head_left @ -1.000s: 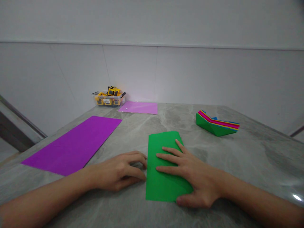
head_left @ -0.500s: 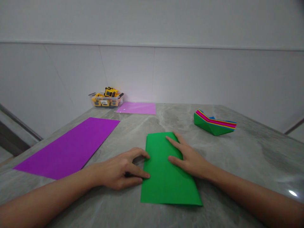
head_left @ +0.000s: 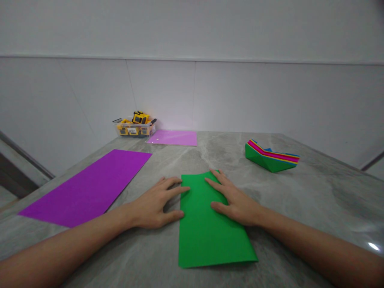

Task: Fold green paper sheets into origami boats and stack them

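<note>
Green paper point(head_left: 207, 236): on the bench point(head_left: 312, 224), right of the purple sheet point(head_left: 93, 186) | your left hand point(head_left: 154, 205): fingers apart, touching the paper's left edge | your right hand point(head_left: 238, 204): fingers apart, on its right side

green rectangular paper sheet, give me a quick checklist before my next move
1. Left hand fingers over the green rectangular paper sheet's left edge: ok.
2. Right hand on its right side: ok.
3. Sheet fully flat: not ok, far edge looks bowed.
4. Underside lined up: cannot tell, hidden.
5. Flat purple paper sheet apart from the green one: ok.
6. Green boat-shaped piece with striped rim apart from both hands: ok.
</note>
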### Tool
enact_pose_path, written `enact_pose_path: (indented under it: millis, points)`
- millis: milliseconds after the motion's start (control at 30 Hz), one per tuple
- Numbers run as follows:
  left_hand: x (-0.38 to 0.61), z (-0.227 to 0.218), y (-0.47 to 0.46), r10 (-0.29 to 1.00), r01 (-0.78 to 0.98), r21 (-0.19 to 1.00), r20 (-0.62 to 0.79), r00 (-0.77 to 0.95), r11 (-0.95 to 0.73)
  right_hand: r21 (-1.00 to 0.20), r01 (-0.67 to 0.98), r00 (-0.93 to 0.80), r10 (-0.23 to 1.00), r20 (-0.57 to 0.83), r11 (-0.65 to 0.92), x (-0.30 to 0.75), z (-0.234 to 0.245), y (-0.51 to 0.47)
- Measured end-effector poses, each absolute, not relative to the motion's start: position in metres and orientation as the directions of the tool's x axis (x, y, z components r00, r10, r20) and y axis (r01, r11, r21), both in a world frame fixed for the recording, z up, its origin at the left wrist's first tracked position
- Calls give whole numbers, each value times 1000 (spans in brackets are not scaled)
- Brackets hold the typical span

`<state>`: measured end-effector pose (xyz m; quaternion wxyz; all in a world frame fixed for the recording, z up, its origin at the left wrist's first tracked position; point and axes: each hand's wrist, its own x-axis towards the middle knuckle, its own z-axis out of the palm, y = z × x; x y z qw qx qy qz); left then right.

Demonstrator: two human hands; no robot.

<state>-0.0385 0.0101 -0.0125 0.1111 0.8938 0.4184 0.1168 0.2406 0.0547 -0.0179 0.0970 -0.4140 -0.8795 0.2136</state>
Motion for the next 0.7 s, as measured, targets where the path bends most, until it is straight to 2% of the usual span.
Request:
enact_pose_path:
  millis: [200, 400, 700]
  points:
    - [-35, -12, 11, 839, 750, 392, 128, 529, -533, -450, 675, -652, 758, 6, 584, 240, -18, 55]
    - [-27, -15, 11, 948, 886, 347, 35, 317, -309, -443, 652, -668, 742, 48, 616, 242, -24, 57]
    - [-27, -14, 15, 965, 911, 338, -34, 261, -235, -412, 695, -648, 762, -2, 590, 237, -18, 56]
